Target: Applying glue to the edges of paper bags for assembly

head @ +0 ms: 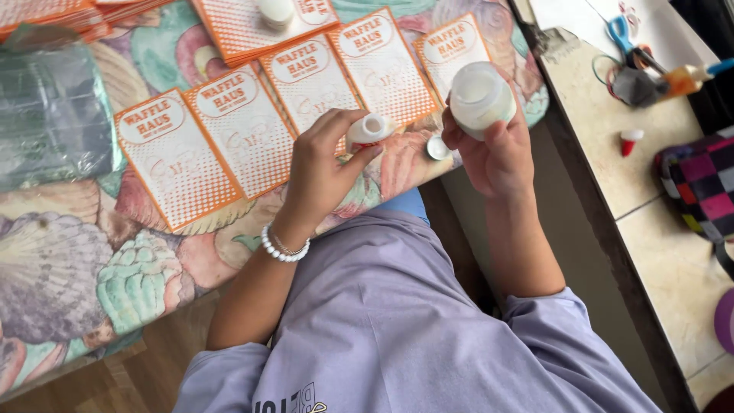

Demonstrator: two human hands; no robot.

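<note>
My left hand (325,172) grips a small white glue bottle (370,128) with a red base, its open nozzle pointing up. My right hand (495,149) holds a larger white round bottle (479,97), tilted toward the small one. A small white cap (437,147) lies on the table between the two hands. A row of orange-and-white printed cards (245,126) lies on the shell-patterned tablecloth (69,268) just beyond my hands. A white bead bracelet (283,251) circles my left wrist.
A stack of the same cards (260,30) with a white lid on top sits further back. Clear plastic wrap (50,107) lies at the left. The side counter (612,145) on the right carries blue scissors (621,32), a red-capped small bottle (630,141) and a checkered bag (699,183).
</note>
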